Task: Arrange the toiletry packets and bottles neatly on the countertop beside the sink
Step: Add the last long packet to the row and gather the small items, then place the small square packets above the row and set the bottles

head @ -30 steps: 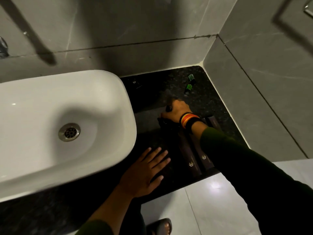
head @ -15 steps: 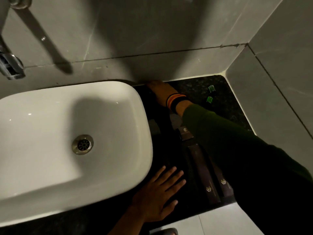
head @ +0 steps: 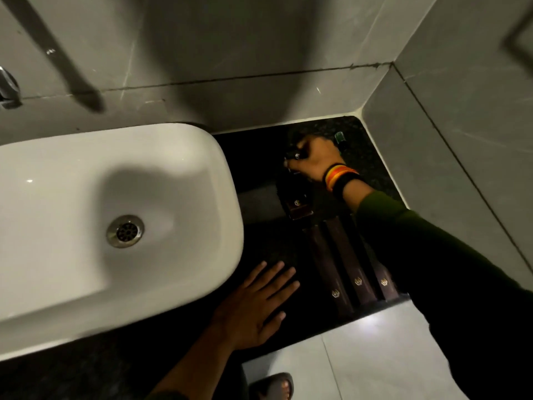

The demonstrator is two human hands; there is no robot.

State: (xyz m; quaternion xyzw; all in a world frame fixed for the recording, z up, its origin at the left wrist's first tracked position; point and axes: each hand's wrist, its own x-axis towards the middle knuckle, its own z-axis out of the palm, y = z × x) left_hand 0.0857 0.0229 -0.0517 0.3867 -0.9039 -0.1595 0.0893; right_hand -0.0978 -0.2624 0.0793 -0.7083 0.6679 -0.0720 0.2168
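Three long brown packets (head: 346,264) lie side by side at 5 o'clock of the sink (head: 115,215). The right hand (head: 313,160), at 2 o'clock, has fingers curled on a small dark bottle (head: 294,155); better to set it upright near the green-capped bottle (head: 339,138). The left hand (head: 256,310) lies flat, fingers apart.

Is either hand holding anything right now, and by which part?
The right hand grips a small dark item at its top; what it is cannot be told. The left hand lies flat on the countertop, holding nothing.

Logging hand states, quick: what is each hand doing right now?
Left hand: open, fingers spread flat on the dark speckled stone countertop.
Right hand: closed around a small dark object; which one cannot be told.
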